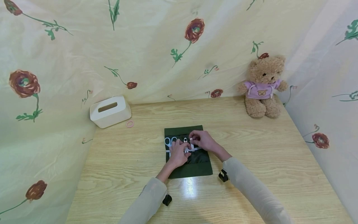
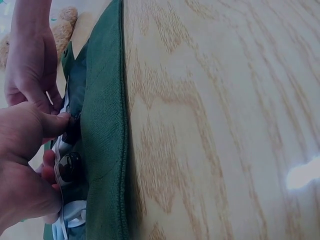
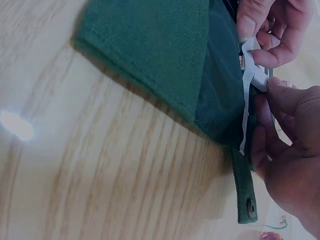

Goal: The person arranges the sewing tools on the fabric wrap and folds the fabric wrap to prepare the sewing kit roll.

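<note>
Green fabric pouch (image 1: 190, 170): lies unfolded on the wood-grain table (image 1: 117, 165), in front of the person. Head view: both forearms, in two pale sleeves (image 1: 251, 186), reach forward and converge over the pouch. The left hand (image 1: 179, 154) lies palm down across its middle; the right hand (image 1: 204, 140) comes in from the right, fingers bent down, pinching a slim white implement (image 1: 191, 144). Counted: one pair of scissors with two pale blue loops (image 1: 167, 142), one further white implement (image 1: 185, 141) beside the left fingers, and one narrow white elastic band (image 1: 197, 148) across the pouch. Also on the table: one smooth white tissue box (image 1: 110, 112) with an oblong slot, one pink ring (image 1: 130, 123), one curly-furred teddy bear (image 1: 263, 87) in a lilac top.

Left wrist view: the left thumb presses down at the band; the right hand is just beyond. Near the left fingers sits one glossy, rounded black piece (image 2: 70, 166), its identity unclear. The pouch cloth shows a coarse weave and a stitched edge.

Right wrist view: left thumb and finger pinch the band; right thumb and fingers hold the white implement's end beside it. One strap (image 3: 244, 190) with one round metal snap extends from the pouch, whose inner lining is smooth and dark.
</note>
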Motion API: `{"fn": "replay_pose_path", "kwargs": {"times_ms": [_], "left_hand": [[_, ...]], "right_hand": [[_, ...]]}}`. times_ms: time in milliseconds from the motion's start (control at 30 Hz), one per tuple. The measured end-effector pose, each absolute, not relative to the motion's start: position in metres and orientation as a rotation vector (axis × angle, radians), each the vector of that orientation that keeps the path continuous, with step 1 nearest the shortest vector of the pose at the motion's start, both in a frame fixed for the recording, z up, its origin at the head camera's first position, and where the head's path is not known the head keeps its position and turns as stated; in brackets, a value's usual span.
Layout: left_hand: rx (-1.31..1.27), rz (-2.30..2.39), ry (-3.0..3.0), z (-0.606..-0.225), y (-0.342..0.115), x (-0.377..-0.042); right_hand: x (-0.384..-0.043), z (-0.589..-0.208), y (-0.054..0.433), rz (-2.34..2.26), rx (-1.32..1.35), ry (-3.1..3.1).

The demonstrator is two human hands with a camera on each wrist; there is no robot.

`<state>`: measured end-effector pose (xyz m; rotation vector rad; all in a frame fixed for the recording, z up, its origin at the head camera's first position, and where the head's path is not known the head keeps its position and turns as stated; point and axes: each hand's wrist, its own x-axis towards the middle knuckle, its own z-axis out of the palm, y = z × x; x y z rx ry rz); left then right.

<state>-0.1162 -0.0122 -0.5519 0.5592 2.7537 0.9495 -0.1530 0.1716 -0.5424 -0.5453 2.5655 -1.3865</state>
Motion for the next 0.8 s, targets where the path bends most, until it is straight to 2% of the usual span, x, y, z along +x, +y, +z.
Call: {"fn": "replay_pose_path", "kwargs": {"times_ms": [800], "left_hand": [[0.554,0.975,2.748,-0.5522,-0.012,-0.1152]], "right_hand": [[-0.153,-0.5471,0.1742,-1.225,-0.603,2.613]]}}
